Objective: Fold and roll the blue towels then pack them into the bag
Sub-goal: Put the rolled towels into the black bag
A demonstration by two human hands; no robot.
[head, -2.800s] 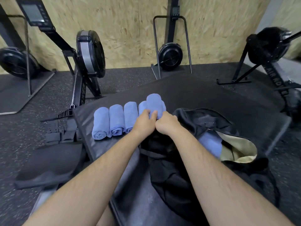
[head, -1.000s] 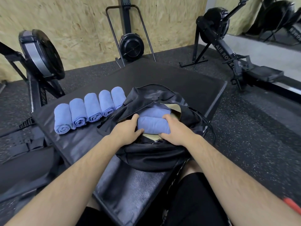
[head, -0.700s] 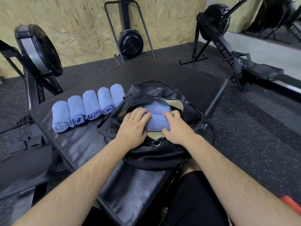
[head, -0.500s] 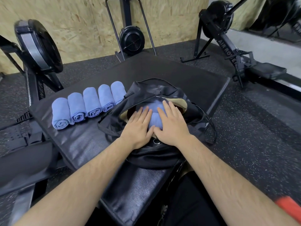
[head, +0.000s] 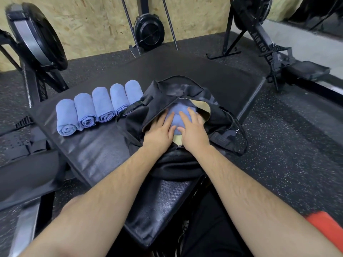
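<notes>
Atop mat (head: pixel 213 75), flat hands (head: pixel 158 133) (head: pixel 194 134) press towel (head: pixel 176 117) in bag (head: pixel 185 89).

The left hand (head: pixel 157 131) and right hand (head: pixel 194 132) lie side by side with straight fingers, pressing on a blue towel (head: pixel 176 115) inside the open mouth of a black bag (head: pixel 178 89). The bag sits on a black padded mat (head: pixel 213 71). Just left of it, five rolled blue towels (head: pixel 103 104) lie in a touching row, and rowing machines (head: pixel 37 34) stand behind by a chipboard wall (head: pixel 92 25).
</notes>
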